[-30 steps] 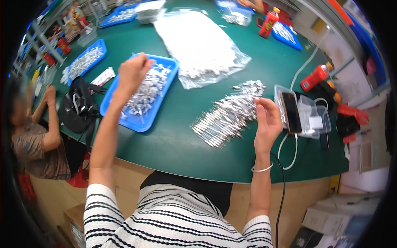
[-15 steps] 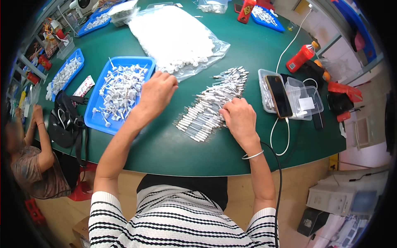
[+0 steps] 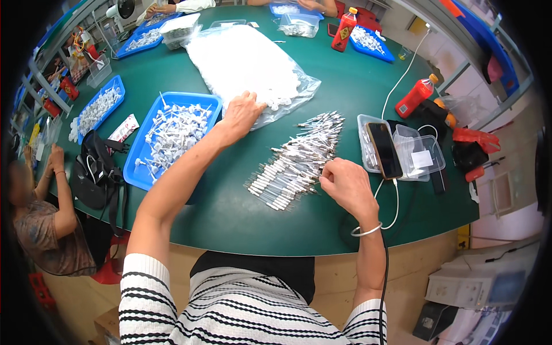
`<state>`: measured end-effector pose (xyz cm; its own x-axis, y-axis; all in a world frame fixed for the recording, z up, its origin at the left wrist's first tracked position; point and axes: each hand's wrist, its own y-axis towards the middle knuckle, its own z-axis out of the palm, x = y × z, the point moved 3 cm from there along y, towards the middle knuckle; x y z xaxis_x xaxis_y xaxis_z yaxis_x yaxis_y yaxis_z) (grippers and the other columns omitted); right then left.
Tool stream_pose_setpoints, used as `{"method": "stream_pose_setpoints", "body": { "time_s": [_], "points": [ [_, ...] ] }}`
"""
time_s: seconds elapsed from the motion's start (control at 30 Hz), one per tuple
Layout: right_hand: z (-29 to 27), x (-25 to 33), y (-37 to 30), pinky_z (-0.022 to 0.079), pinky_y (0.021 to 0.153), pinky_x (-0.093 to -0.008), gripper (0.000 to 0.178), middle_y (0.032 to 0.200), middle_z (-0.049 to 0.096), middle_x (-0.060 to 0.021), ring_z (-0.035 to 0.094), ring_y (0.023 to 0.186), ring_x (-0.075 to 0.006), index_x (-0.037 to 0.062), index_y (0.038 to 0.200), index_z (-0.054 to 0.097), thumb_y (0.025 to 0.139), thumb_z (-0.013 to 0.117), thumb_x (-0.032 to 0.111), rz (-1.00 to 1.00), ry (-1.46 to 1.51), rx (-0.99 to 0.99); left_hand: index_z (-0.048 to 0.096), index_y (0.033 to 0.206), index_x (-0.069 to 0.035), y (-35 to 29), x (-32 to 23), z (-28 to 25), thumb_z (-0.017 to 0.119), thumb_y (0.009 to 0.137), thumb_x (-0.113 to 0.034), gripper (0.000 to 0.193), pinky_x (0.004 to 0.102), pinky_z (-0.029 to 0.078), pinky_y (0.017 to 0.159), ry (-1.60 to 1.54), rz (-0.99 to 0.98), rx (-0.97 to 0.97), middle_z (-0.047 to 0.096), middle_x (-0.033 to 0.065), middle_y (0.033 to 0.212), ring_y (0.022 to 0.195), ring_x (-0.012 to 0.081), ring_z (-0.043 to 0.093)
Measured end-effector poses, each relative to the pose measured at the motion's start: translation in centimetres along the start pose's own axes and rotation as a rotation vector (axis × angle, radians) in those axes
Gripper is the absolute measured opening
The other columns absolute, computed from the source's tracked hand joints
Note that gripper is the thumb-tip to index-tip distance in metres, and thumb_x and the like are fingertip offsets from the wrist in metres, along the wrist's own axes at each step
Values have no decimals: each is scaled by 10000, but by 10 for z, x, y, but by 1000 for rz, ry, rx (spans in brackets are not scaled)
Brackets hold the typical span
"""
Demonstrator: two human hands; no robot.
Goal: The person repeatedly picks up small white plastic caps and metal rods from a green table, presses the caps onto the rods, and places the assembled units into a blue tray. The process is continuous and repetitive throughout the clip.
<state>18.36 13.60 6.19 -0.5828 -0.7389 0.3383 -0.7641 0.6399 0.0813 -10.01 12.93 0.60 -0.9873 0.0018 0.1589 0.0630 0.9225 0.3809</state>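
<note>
My left hand [image 3: 242, 112] reaches to the near edge of a large clear bag of small white plastic pieces [image 3: 247, 63]. Its bent fingers look apart, with the tips down among the pieces. Below my left wrist sits a blue tray [image 3: 133, 167] heaped with white-headed pieces on thin stems [image 3: 178, 129]. My right hand [image 3: 348, 185] is closed in a pinch at the right side of a pile of thin metal rods with white sleeves [image 3: 299, 158]. Whatever its fingertips hold is hidden. A white bangle circles that wrist.
Right of the pile, a phone [image 3: 384, 150] with a white cable leans on clear plastic boxes [image 3: 422, 146]. A red bottle [image 3: 417, 96] lies behind them. At left are a black bag [image 3: 95, 172] and another blue tray [image 3: 118, 92]. A co-worker [image 3: 49, 224] sits at far left.
My left hand has moved from beside the blue tray, up and right onto the bag's near edge. My right hand has shifted slightly right and nearer me. The whole view has tilted a little.
</note>
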Motion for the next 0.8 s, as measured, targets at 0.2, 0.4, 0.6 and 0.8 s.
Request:
{"method": "stream_pose_setpoints", "body": {
  "time_s": [0.2,0.4,0.6,0.8],
  "points": [
    [3,-5,5,378,524,-234,144,681,631,-25,499,575,-53,-8,764,650,808,702,119,54,910,-37,641,920,-83,8,12,14,565,806,-46,142,363,530,752,15,95,4,567,117,919,922,262,582],
    [18,4,21,444,632,-171,127,841,684,-47,616,741,-71,-39,961,657,860,674,36,82,1330,-89,627,902,-59,7,10,8,590,785,-41,124,342,532,766,11,102,9,572,121,955,953,258,583],
    [34,-3,25,488,741,-199,164,936,694,-83,654,889,-103,-34,1021,659,871,678,29,31,1444,-95,604,867,-39,7,19,8,596,785,-41,82,350,526,759,16,136,-29,560,119,939,945,258,573],
    [43,-17,22,480,729,-217,137,933,680,-64,602,813,-71,-12,992,651,868,686,35,34,1426,-195,581,876,-8,-11,10,-41,664,813,-45,111,316,527,720,-447,-113,-172,641,104,962,886,223,630]
  ]
}}
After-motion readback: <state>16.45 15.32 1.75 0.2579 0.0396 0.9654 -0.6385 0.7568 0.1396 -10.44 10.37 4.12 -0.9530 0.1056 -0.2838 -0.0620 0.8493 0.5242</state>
